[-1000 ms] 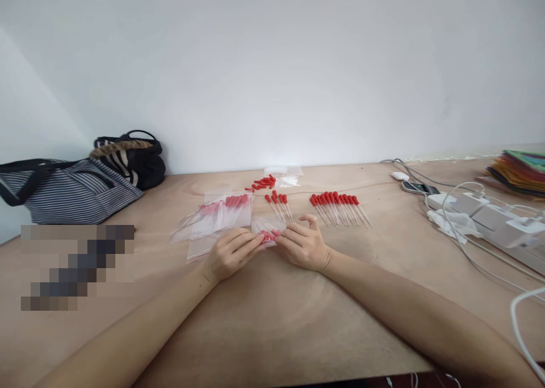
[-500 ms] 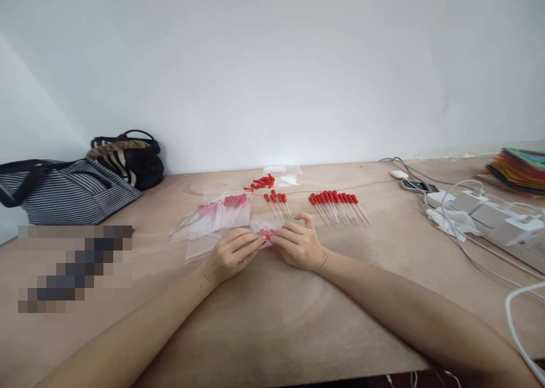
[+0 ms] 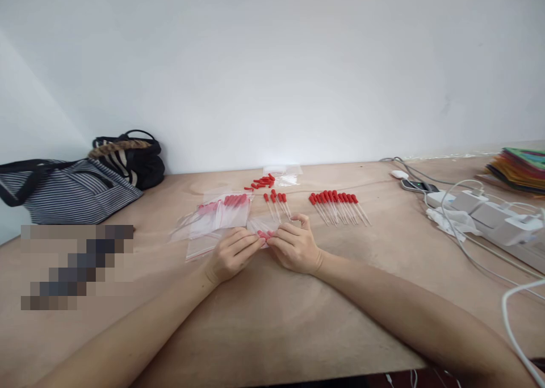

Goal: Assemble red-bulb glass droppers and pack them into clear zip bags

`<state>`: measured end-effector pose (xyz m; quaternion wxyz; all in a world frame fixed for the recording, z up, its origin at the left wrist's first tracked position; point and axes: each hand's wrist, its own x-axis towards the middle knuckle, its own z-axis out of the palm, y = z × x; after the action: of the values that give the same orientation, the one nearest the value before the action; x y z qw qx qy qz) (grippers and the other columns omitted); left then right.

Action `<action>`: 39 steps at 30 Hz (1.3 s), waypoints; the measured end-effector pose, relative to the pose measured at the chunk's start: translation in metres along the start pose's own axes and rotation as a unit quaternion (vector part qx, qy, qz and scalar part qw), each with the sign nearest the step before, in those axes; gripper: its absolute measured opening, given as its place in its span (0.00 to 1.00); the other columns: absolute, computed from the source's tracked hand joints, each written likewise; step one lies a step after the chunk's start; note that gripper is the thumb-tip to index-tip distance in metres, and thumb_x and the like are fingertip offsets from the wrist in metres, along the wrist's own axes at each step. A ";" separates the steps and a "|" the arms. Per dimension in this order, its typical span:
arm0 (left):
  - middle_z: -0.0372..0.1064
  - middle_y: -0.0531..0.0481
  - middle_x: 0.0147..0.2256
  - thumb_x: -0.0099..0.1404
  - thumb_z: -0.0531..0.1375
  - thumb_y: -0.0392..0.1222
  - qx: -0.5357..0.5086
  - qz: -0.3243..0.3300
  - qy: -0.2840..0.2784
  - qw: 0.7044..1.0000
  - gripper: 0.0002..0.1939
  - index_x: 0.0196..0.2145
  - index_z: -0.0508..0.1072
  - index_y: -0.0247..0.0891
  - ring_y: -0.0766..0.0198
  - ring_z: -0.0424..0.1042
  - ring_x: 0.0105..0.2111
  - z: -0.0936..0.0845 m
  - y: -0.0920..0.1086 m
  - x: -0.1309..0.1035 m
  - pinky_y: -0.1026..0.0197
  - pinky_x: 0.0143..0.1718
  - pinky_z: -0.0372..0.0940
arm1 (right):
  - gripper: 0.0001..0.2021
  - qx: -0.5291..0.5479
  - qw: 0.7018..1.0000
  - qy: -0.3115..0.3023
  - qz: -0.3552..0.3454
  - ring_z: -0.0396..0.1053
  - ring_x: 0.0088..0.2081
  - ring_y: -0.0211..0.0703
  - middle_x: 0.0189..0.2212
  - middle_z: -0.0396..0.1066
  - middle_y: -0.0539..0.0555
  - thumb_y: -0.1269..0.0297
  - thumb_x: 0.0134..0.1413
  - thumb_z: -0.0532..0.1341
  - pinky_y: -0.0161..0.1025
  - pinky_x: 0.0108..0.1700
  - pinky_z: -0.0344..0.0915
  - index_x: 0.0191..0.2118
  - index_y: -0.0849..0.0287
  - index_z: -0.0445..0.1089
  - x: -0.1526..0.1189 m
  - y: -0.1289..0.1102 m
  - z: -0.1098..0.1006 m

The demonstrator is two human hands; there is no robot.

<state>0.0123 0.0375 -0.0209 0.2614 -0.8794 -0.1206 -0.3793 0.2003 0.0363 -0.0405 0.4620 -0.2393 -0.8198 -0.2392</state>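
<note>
My left hand (image 3: pixel 232 253) and my right hand (image 3: pixel 297 245) both pinch the near edge of a clear plastic bag (image 3: pixel 260 225), with several red-capped droppers inside. To the left, filled clear bags (image 3: pixel 219 215) overlap in a pile, red caps showing through. Just beyond my hands are several loose red-capped droppers (image 3: pixel 276 201). A longer row of such droppers (image 3: pixel 334 200) lies to the right. Loose red caps (image 3: pixel 263 181) are heaped at the back beside a clear bag of thin tubes (image 3: pixel 287 178).
Striped bag (image 3: pixel 72 189) and black bag (image 3: pixel 142 161) stand at the back left. A blurred dark object (image 3: pixel 85 268) lies at the left. On the right are white chargers (image 3: pixel 489 212), cables, a phone (image 3: pixel 419 186) and a colourful stack (image 3: pixel 519 169).
My right hand has shifted slightly left and down. My left hand stays nearly in place, and both still grip the bag.
</note>
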 end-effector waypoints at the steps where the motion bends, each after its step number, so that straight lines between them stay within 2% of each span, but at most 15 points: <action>1: 0.73 0.47 0.30 0.61 0.55 0.30 0.001 0.003 -0.008 1.000 0.09 0.40 0.68 0.33 0.63 0.70 0.30 -0.001 0.000 0.001 0.59 0.31 0.68 | 0.07 -0.002 1.000 -0.001 -0.001 0.62 0.27 0.31 0.22 0.69 0.46 0.73 0.52 0.54 0.43 0.46 0.47 0.27 0.58 0.66 0.000 0.000 0.000; 6: 0.73 0.46 0.28 0.58 0.57 0.28 0.014 0.038 -0.019 0.999 0.08 0.37 0.68 0.30 0.62 0.70 0.29 -0.003 -0.001 0.000 0.58 0.31 0.67 | 0.06 -0.014 0.999 0.012 -0.029 0.62 0.28 0.31 0.23 0.71 0.43 0.73 0.51 0.56 0.44 0.48 0.45 0.27 0.57 0.67 -0.004 0.009 -0.005; 11: 0.72 0.48 0.26 0.59 0.56 0.28 0.030 0.054 -0.010 0.998 0.05 0.35 0.69 0.31 0.63 0.70 0.27 -0.003 0.000 -0.001 0.58 0.30 0.66 | 0.07 -0.037 0.999 -0.004 -0.039 0.62 0.29 0.31 0.19 0.68 0.43 0.74 0.50 0.55 0.45 0.49 0.45 0.26 0.57 0.66 -0.011 0.021 -0.014; 16: 0.72 0.50 0.26 0.58 0.58 0.29 0.039 0.063 -0.026 0.997 0.04 0.34 0.69 0.32 0.64 0.70 0.27 0.001 0.000 0.002 0.60 0.29 0.65 | 0.08 -0.025 0.998 0.003 -0.061 0.62 0.28 0.29 0.19 0.67 0.42 0.74 0.52 0.54 0.44 0.48 0.44 0.26 0.58 0.66 -0.011 0.020 -0.011; 20: 0.71 0.49 0.25 0.60 0.55 0.27 0.055 0.084 -0.035 0.994 0.05 0.33 0.68 0.32 0.64 0.70 0.27 0.003 0.001 0.001 0.59 0.30 0.65 | 0.08 -0.017 0.996 -0.013 -0.081 0.62 0.29 0.30 0.19 0.66 0.42 0.74 0.53 0.53 0.45 0.48 0.43 0.27 0.58 0.66 -0.010 0.018 -0.010; 25: 0.71 0.47 0.25 0.62 0.51 0.26 0.081 0.108 -0.063 0.989 0.08 0.35 0.68 0.29 0.62 0.70 0.28 -0.008 0.000 0.000 0.58 0.30 0.65 | 0.09 -0.003 0.997 -0.033 -0.068 0.62 0.28 0.30 0.18 0.66 0.43 0.74 0.53 0.52 0.45 0.49 0.43 0.26 0.58 0.66 -0.014 0.023 -0.016; 30: 0.68 0.49 0.24 0.63 0.50 0.28 0.085 0.047 -0.069 0.993 0.09 0.36 0.68 0.32 0.64 0.68 0.25 -0.016 -0.005 -0.008 0.59 0.30 0.66 | 0.09 0.006 0.997 -0.067 -0.044 0.62 0.29 0.31 0.19 0.68 0.44 0.73 0.53 0.53 0.45 0.49 0.42 0.28 0.56 0.69 -0.017 0.028 -0.020; 34: 0.68 0.50 0.24 0.62 0.51 0.29 0.004 0.046 -0.081 0.996 0.08 0.35 0.68 0.34 0.65 0.68 0.27 -0.022 -0.004 -0.013 0.60 0.31 0.67 | 0.09 0.043 0.995 -0.088 -0.038 0.62 0.31 0.33 0.21 0.69 0.44 0.72 0.53 0.54 0.45 0.47 0.44 0.30 0.54 0.70 -0.018 0.031 -0.024; 37: 0.69 0.50 0.26 0.62 0.54 0.35 -0.065 -0.005 -0.102 0.993 0.04 0.34 0.69 0.36 0.65 0.68 0.27 -0.025 -0.002 -0.013 0.62 0.32 0.67 | 0.08 0.070 0.991 -0.113 -0.035 0.62 0.32 0.35 0.23 0.70 0.46 0.69 0.54 0.54 0.44 0.46 0.46 0.30 0.54 0.70 -0.021 0.033 -0.028; 39: 0.69 0.49 0.27 0.61 0.57 0.41 -0.073 -0.045 -0.099 0.991 0.07 0.35 0.69 0.36 0.65 0.68 0.28 -0.025 -0.001 -0.012 0.61 0.31 0.68 | 0.07 0.079 0.989 -0.121 -0.027 0.61 0.33 0.35 0.24 0.71 0.46 0.68 0.54 0.55 0.44 0.46 0.47 0.31 0.54 0.71 -0.023 0.033 -0.030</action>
<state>-0.0114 0.0244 -0.0154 0.1658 -0.9230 -0.1570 -0.3099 0.2503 0.0399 -0.0410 0.3704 -0.2070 -0.8920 -0.1557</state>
